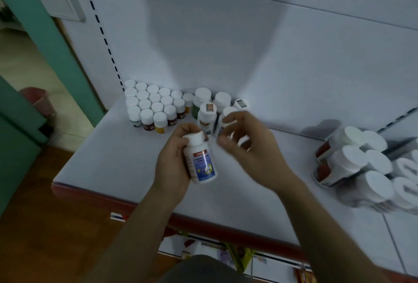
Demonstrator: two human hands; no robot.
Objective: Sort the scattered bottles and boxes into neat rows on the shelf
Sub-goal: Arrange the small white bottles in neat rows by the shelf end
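My left hand (174, 165) grips bottle (201, 160) above shelf (101, 158), cap pointing far | right hand (248, 147) blurred, half-curled, can't tell any hold | rows (153, 106) far-left, left hand nearer

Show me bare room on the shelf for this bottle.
Bare: shelf front-left, between small bottles and red front edge; also the middle, right of the held bottle, up to the large bottles. Crowded: back-left corner, right end.

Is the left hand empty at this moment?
No, the left hand grips a white-capped bottle with a blue label, held over the shelf.
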